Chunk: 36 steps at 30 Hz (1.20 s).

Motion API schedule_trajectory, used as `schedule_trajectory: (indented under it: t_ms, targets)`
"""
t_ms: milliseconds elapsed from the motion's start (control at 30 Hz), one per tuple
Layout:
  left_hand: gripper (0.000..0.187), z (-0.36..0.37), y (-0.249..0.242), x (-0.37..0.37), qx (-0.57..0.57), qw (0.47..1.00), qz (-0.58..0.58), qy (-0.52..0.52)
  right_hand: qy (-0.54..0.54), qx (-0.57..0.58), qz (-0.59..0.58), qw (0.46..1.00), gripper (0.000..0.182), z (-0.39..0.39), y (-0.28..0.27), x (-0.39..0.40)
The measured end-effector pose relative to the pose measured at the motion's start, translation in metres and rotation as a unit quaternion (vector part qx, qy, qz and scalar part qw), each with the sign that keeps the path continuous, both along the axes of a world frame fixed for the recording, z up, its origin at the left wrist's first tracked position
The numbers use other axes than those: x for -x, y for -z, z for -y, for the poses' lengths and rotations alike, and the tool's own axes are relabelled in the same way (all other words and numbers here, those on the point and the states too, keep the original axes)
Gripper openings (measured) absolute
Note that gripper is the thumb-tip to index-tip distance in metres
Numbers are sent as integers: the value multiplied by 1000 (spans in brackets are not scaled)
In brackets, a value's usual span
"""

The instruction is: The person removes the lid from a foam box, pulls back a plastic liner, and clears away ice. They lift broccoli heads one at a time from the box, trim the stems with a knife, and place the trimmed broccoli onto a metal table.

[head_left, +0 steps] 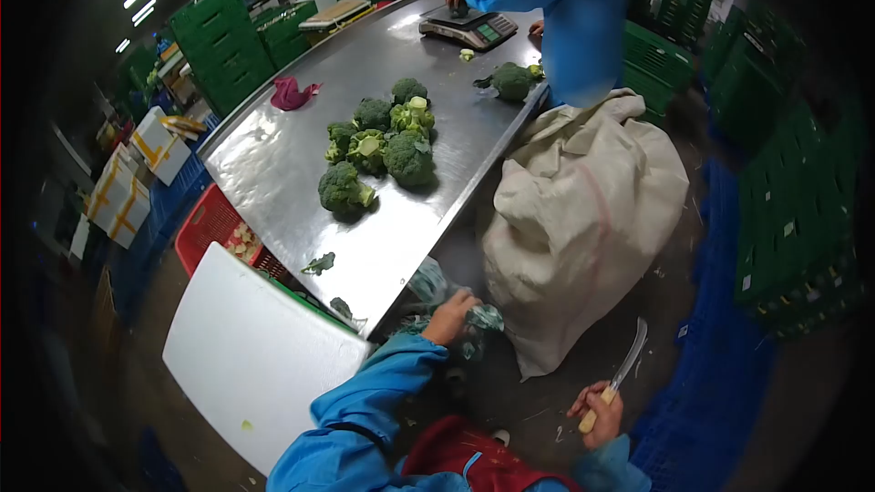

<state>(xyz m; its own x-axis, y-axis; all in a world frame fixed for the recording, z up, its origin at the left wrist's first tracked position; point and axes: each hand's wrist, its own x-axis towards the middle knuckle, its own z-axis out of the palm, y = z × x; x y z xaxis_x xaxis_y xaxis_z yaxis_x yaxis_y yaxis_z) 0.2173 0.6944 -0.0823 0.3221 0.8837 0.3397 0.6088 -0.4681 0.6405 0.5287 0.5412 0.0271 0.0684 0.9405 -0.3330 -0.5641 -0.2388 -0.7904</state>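
Note:
My right hand (604, 421) is wrapped round the pale handle of a curved knife (631, 355), its blade pointing up and away from me. Just below the table's near corner, my left hand (450, 317) is closed on a crumpled, see-through plastic bag (483, 319) with dark green showing in it. Several broccoli heads (407, 159) lie grouped on the steel table (273, 173), some with their cut stems showing. Loose broccoli leaves (319, 263) rest near the table's close end.
A large white woven sack (583, 210) stands right of the table. Another person in a blue sleeve (583, 18) works by a scale (469, 29). A white lid-like board (264, 355) and a red crate (208, 228) are at left; green crates (793, 210) line the right.

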Motion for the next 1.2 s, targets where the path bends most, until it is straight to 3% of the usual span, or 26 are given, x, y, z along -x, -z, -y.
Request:
schedule_trajectory:
  t_ms: [33, 133, 233, 333, 433, 700, 800, 900, 933, 967, 1000, 1033, 1067, 1100, 1133, 1200]
  targets:
    - [39, -14, 32, 1, 48, 999, 23, -7, -2, 39, 42, 998, 18, -5, 3, 10]
    - [30, -56, 93, 0, 298, 923, 70, -233, -30, 93, 131, 987, 20, -9, 29, 13]
    - [30, -91, 165, -3, 383, 872, 68, -298, 6, 167, 196, 966, 24, -8, 36, 16]
    - [30, -111, 221, -8, 432, 844, 56, -313, -36, 210, 311, 926, 21, -2, 25, 5]
    - [31, -119, 243, -8, 457, 831, 46, -313, -20, 270, 326, 906, 19, -9, 11, 6]
    - [33, -106, 229, -5, 465, 831, 33, -302, -115, 214, 341, 908, 17, -60, 6, 14]
    - [34, -86, 209, 2, 485, 827, 46, -281, -171, 179, 340, 907, 18, -87, 7, 12]
    - [35, -41, 150, 2, 453, 842, 136, -259, -262, 74, 340, 900, 19, -118, 10, 33]
    - [36, -10, 100, -15, 185, 909, 67, -368, -303, 76, 309, 898, 19, -130, 5, 47]
    - [33, 21, 68, -21, 136, 930, 122, -318, -336, -16, 275, 901, 19, -136, 10, 61]
    - [30, 53, 30, -21, 141, 941, 150, -269, -382, -166, 339, 844, 15, -147, 32, 70]
    - [27, 87, -9, -19, 144, 949, 178, -218, -441, -165, 281, 836, 20, -154, 20, 96]
    - [25, 122, -49, -11, 75, 945, 158, -275, -499, -163, 223, 822, 27, -161, 4, 127]
    - [23, 157, -91, 5, 5, 935, 135, -328, -535, -131, 135, 824, 33, -165, 8, 153]
    - [24, 190, -129, 25, -77, 890, 58, -445, -563, -129, 110, 809, 37, -167, 15, 183]
    - [37, 268, -146, 68, -93, 692, 9, -716, -588, -146, 117, 787, 31, -158, -3, 251]
